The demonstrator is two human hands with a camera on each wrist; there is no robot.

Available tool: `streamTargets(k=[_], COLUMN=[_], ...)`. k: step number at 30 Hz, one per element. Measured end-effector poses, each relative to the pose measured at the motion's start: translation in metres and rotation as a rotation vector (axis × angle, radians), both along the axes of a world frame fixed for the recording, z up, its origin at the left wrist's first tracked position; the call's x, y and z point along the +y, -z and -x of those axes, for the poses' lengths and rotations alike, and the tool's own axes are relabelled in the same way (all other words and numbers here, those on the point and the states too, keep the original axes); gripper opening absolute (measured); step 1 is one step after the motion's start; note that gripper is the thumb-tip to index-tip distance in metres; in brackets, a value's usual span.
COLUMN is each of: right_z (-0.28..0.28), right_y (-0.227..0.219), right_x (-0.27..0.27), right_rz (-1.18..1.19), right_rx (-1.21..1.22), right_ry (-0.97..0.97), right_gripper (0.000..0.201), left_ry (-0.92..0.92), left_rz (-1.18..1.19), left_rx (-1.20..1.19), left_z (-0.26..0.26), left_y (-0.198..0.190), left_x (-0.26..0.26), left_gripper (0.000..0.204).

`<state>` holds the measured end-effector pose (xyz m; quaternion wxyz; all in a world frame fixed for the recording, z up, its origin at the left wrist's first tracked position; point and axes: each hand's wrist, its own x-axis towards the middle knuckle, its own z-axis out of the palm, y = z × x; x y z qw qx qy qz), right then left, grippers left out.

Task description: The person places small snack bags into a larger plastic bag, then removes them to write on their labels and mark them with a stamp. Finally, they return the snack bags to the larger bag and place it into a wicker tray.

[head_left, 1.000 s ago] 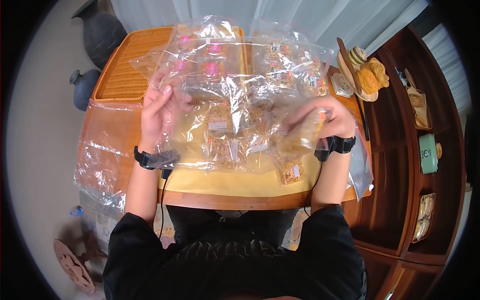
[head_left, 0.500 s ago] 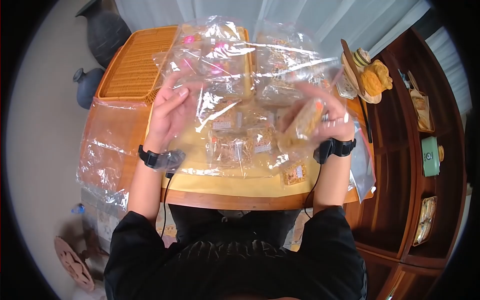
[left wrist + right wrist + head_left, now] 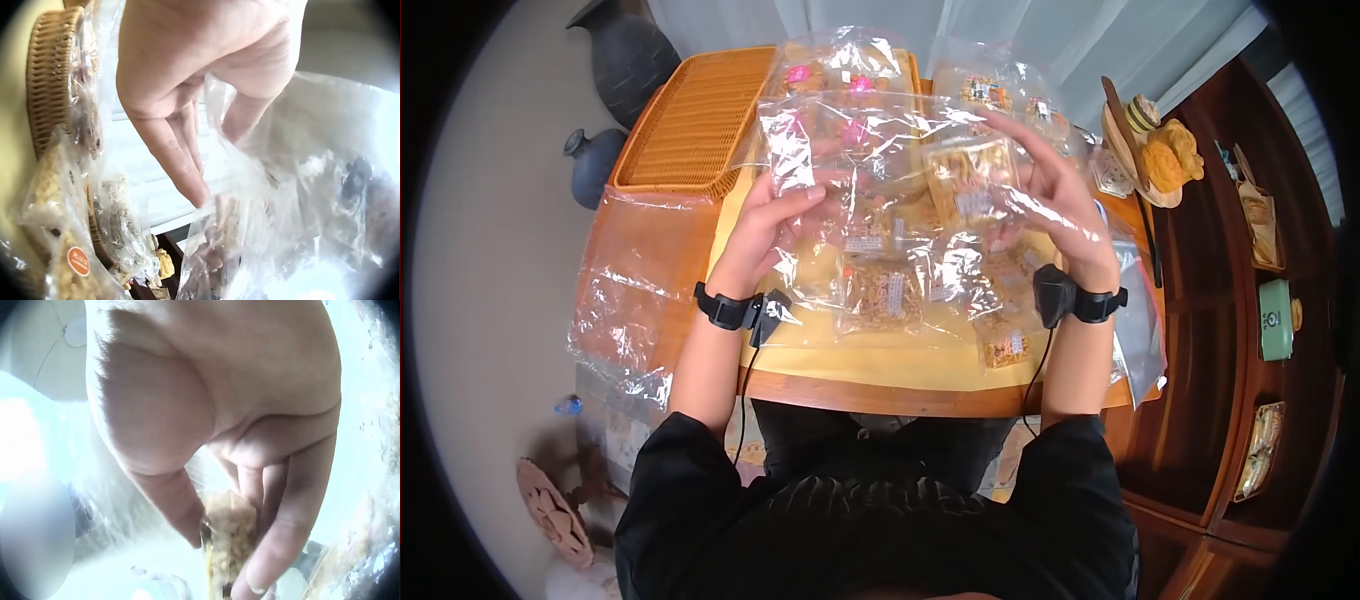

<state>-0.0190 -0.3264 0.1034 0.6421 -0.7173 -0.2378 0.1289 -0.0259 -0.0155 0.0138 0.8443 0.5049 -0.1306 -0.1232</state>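
Note:
My left hand [image 3: 775, 225] grips one side of a large clear plastic bag [image 3: 800, 285], its film running between thumb and fingers in the left wrist view. In my right hand [image 3: 1065, 195], thumb and fingertips pinch a wrapped crispy snack square [image 3: 228, 540] by its sides. The bag's film overlaps the right fingers and the snack square in the head view. Below the bag, several wrapped snack squares [image 3: 884, 298] lie on the yellow mat [image 3: 840, 368]. One more snack packet [image 3: 1006, 350] sits near the front edge, under the right wrist.
A flat wicker tray [image 3: 690, 120] stands back left. Behind the hands lie bags holding packets with pink labels [image 3: 799, 75] and other snack packets [image 3: 986, 92]. Another clear bag [image 3: 635, 270] covers the table's left side. Bread on a plate [image 3: 1168, 165] and a wooden shelf [image 3: 1200, 330] are right.
My right hand has brought the snack square up and left, turning its broad face into view behind the film. The left hand keeps its hold on the bag.

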Motion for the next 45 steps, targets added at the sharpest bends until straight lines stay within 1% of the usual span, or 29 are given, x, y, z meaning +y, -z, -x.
streamTargets(k=[2, 3, 4, 6, 7, 9, 10, 12, 13, 14, 16, 17, 20, 21, 23, 24, 26, 27, 29, 33, 35, 36, 38, 39, 41, 42, 44, 45], right_z=[-0.006, -0.006, -0.006, -0.005, -0.004, -0.002, -0.005, -0.013, -0.012, -0.011, -0.007, -0.004, -0.006, -0.006, -0.004, -0.004, -0.005, -0.005, -0.007, -0.008, -0.005, -0.003, -0.001, -0.002, -0.005, -0.005, -0.005, -0.005], right_y=[0.000, 0.006, 0.007, 0.008, 0.010, 0.017, 0.024, 0.036, 0.033, 0.034, 0.039, 0.043, 0.038, 0.038, 0.040, 0.042, 0.047, 0.049, 0.054, 0.063, 0.063, 0.061, 0.056, 0.057, 0.056, 0.055, 0.051, 0.051], right_x=[-0.003, 0.000, 0.001, 0.002, 0.005, 0.013, 0.016, 0.021, 0.025, 0.028, 0.035, 0.041, 0.046, 0.049, 0.053, 0.055, 0.059, 0.060, 0.062, 0.066, 0.067, 0.069, 0.071, 0.071, 0.066, 0.065, 0.063, 0.063], right_rz=[0.135, 0.129, 0.127, 0.218, 0.217, 0.160, 0.156, 0.070, 0.026, 0.023, 0.256, 0.218, 0.282, 0.280, 0.047, 0.048, 0.056, 0.058, 0.140, 0.177, 0.032, 0.033, 0.018, 0.017, 0.131, 0.131, 0.203, 0.204], right_rx=[0.106, 0.093, 0.094, 0.111, 0.112, 0.108, 0.107, 0.152, 0.219, 0.218, 0.203, 0.139, 0.176, 0.174, 0.264, 0.263, 0.215, 0.216, 0.106, 0.108, 0.222, 0.224, 0.251, 0.252, 0.188, 0.189, 0.159, 0.160], right_ry=[0.103, 0.146, 0.148, 0.045, 0.045, 0.132, 0.129, 0.075, -0.002, -0.007, 0.084, 0.151, 0.138, 0.133, 0.157, 0.157, 0.233, 0.235, 0.284, 0.300, 0.221, 0.223, 0.252, 0.252, 0.240, 0.240, 0.251, 0.251], right_gripper=[0.060, 0.052, 0.052, 0.051, 0.051, 0.048, 0.048, 0.043, 0.040, 0.040, 0.039, 0.034, 0.028, 0.028, 0.029, 0.029, 0.034, 0.034, 0.039, 0.042, 0.046, 0.046, 0.046, 0.046, 0.041, 0.041, 0.037, 0.037], left_ry=[0.014, 0.023, 0.025, 0.032, 0.032, 0.055, 0.052, 0.060, 0.096, 0.092, 0.092, 0.175, 0.112, 0.107, 0.171, 0.170, 0.160, 0.161, 0.160, 0.198, 0.164, 0.167, 0.177, 0.177, 0.160, 0.161, -0.026, -0.025], left_rz=[0.018, 0.035, 0.034, 0.042, 0.040, -0.010, -0.014, -0.096, -0.091, -0.094, -0.119, -0.115, -0.121, -0.123, -0.087, -0.086, -0.142, -0.141, -0.156, -0.151, -0.162, -0.161, -0.158, -0.159, -0.037, -0.037, -0.047, -0.047], left_rx=[-0.005, -0.012, -0.012, 0.033, 0.035, 0.021, 0.020, 0.030, 0.016, 0.016, 0.061, 0.087, 0.096, 0.096, 0.109, 0.108, 0.081, 0.082, 0.043, 0.091, 0.065, 0.067, 0.066, 0.068, 0.183, 0.183, 0.153, 0.154], left_z=[-0.001, -0.001, 0.000, 0.003, 0.004, 0.004, 0.006, 0.011, 0.009, 0.008, 0.008, 0.008, 0.004, 0.005, 0.008, 0.008, 0.007, 0.006, 0.004, 0.006, 0.007, 0.008, 0.010, 0.010, 0.007, 0.005, 0.001, 0.001], left_y=[-0.001, -0.002, -0.004, -0.008, -0.007, -0.005, -0.005, -0.006, -0.007, -0.003, 0.004, -0.007, 0.005, 0.005, 0.000, -0.001, -0.002, -0.001, 0.004, 0.008, 0.008, 0.008, 0.007, 0.007, 0.006, 0.006, 0.005, 0.005], left_x=[-0.001, 0.000, -0.001, -0.004, -0.004, -0.004, -0.004, -0.006, -0.006, -0.005, -0.003, -0.003, -0.002, -0.002, -0.007, -0.007, -0.007, -0.008, -0.011, -0.017, -0.020, -0.021, -0.020, -0.018, -0.015, -0.014, -0.013, -0.014], left_gripper=[0.053, 0.054, 0.054, 0.056, 0.056, 0.059, 0.059, 0.062, 0.065, 0.065, 0.067, 0.067, 0.068, 0.068, 0.067, 0.067, 0.063, 0.063, 0.058, 0.055, 0.052, 0.052, 0.043, 0.043, 0.038, 0.038, 0.043, 0.043])
